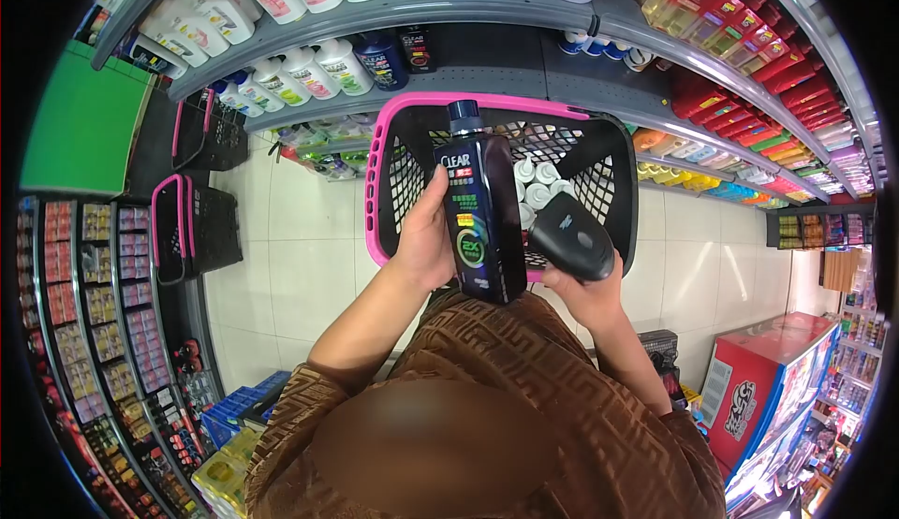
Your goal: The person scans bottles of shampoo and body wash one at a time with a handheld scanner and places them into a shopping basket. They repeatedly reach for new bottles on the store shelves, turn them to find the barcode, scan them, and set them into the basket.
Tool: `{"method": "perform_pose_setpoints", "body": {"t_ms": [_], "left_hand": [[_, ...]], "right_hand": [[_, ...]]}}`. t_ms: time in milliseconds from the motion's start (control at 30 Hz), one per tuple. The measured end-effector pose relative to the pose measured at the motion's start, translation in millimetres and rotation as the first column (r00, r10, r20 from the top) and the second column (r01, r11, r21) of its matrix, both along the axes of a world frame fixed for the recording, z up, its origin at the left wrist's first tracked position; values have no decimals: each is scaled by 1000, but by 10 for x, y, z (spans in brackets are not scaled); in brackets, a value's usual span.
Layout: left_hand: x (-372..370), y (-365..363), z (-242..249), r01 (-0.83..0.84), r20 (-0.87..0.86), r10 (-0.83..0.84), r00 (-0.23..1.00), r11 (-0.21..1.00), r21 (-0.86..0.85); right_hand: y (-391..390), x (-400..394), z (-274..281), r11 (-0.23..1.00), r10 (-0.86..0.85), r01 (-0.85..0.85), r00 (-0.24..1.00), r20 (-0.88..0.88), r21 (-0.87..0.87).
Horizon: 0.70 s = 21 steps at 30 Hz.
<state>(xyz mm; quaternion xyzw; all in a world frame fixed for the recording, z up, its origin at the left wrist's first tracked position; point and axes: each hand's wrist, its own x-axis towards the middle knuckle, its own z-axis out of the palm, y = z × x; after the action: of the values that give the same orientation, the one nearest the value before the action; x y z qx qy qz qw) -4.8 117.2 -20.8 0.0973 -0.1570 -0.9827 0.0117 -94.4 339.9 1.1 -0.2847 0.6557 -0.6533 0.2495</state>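
Note:
My left hand (426, 240) is wrapped round a dark shampoo bottle (479, 215) labelled CLEAR, with its cap towards the shelf and green print on its front. In my right hand (592, 296) is a black handheld barcode scanner (569, 236), its rounded head close to the bottle's right side. Behind both hands stands a black mesh shopping basket (375, 168) with a pink rim. Several white pump bottles (537, 180) are inside it, partly hidden by the scanner and the shampoo bottle.
Shelves (375, 19) of shampoo bottles run across the front, curving right to rows of red bottles (721, 9). At left are more pink-rimmed baskets (211, 229) and racks of small packs (98, 294). A red chest freezer (749, 379) stands at the lower right.

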Motion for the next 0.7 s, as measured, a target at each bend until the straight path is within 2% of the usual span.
{"method": "perform_pose_setpoints", "body": {"t_ms": [33, 100, 433, 600, 700], "left_hand": [[-10, -4, -12, -2, -1, 2, 1000, 1000, -1], [-42, 12, -12, -46, 113, 58, 992, 993, -108], [-89, 40, 32, -7, 223, 36, 974, 992, -128], [-117, 66, 13, -25, 226, 67, 972, 982, -187], [-71, 62, 22, -18, 228, 64, 972, 980, -200]], "right_hand": [[-2, -1, -23, 1000, 2, -2, 1000, -1, -1], [-3, -1, -70, 999, -38, 34, 990, 135, 30], [-25, 46, -115, 997, -73, 72, 987, 141, 13], [-25, 74, -92, 992, -99, 86, 986, 135, 93], [-63, 112, -71, 995, -72, 62, 988, 139, 75]]}}
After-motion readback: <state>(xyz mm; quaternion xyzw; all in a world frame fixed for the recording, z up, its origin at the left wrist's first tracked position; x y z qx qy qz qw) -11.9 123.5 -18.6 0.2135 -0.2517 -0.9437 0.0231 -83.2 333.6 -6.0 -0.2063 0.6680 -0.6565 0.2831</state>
